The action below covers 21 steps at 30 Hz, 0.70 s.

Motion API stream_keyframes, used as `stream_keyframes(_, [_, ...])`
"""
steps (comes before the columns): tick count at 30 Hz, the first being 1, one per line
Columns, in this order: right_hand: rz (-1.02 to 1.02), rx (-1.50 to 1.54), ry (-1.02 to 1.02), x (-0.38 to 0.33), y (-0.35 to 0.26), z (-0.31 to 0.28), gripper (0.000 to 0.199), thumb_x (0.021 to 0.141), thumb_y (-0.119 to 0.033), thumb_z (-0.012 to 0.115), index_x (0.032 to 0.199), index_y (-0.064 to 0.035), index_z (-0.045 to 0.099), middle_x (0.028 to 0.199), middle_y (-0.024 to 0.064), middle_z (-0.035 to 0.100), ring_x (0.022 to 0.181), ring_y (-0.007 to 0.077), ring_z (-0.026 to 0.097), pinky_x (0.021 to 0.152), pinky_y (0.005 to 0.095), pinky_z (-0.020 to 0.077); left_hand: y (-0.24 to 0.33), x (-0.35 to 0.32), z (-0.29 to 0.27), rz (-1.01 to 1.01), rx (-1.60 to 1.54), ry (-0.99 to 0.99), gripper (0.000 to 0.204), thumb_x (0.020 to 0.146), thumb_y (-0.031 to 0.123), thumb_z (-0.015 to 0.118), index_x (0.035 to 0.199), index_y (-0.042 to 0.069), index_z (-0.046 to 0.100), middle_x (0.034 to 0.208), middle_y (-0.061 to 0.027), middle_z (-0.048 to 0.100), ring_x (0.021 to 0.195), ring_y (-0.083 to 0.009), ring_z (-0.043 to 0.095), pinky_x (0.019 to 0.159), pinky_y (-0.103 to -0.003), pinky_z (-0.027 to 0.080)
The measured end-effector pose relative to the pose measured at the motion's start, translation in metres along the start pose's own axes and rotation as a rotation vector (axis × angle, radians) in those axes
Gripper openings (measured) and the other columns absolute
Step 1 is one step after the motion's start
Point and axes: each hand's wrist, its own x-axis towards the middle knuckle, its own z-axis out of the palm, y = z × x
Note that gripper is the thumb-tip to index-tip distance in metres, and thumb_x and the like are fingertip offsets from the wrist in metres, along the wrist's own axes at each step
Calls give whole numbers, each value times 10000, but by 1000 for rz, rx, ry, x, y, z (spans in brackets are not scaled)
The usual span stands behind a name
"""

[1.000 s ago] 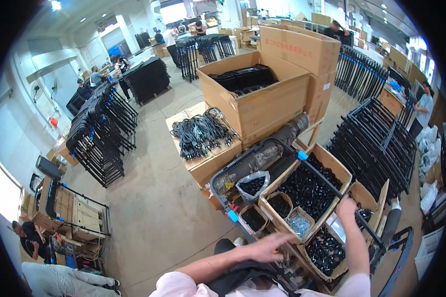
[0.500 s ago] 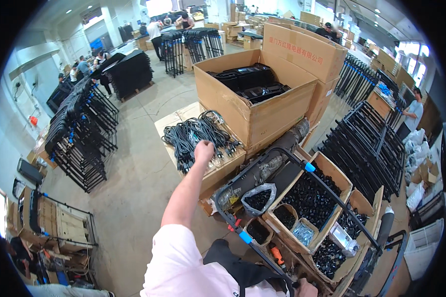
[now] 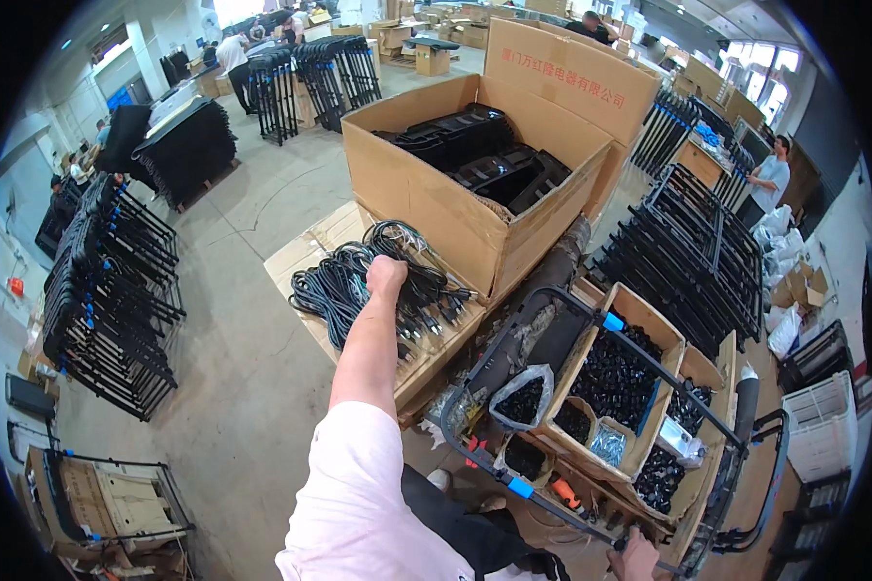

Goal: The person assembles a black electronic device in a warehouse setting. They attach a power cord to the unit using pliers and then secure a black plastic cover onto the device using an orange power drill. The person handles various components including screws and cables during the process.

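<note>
A heap of black power cords with plugs lies on a cardboard-topped box ahead of me. My left hand reaches in among them, fingers closed on a cord; the fingertips are partly hidden. Down at the lower right, my right hand is closed around the near end of a black tubular frame with blue bands. That frame lies over a wooden parts tray holding black plastic parts and silver screws.
A large open carton with black molded housings stands behind the cords. An orange power tool lies below the tray. Stacked black frames stand at right, more frames at left. A person stands far right.
My view has shifted, so the carton and cords sit further left and the tray slightly right. My left hand has moved deeper into the cords. The right hand stays at the frame's end.
</note>
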Motion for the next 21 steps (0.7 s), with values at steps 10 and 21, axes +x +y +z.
stream_keyframes(10, [121, -170, -63, 33, 38, 83, 265, 904, -238, 667, 1070, -65, 781, 1071, 160, 781, 977, 396, 757, 874, 508, 606, -4, 33, -1, 96, -919, 6, 368, 923, 279, 642, 1079, -48, 705, 960, -200, 772, 792, -300, 744, 709, -408, 582])
stream_keyframes(21, [-49, 15, 112, 15, 19, 44, 262, 867, -188, 621, 1076, -69, 726, 971, 163, 776, 920, 381, 767, 827, 493, 609, 79, -133, -148, 934, -1455, -137, 166, 1100, 90, 511, 1258, 44, 527, 1055, -115, 697, 868, -189, 694, 754, -331, 606])
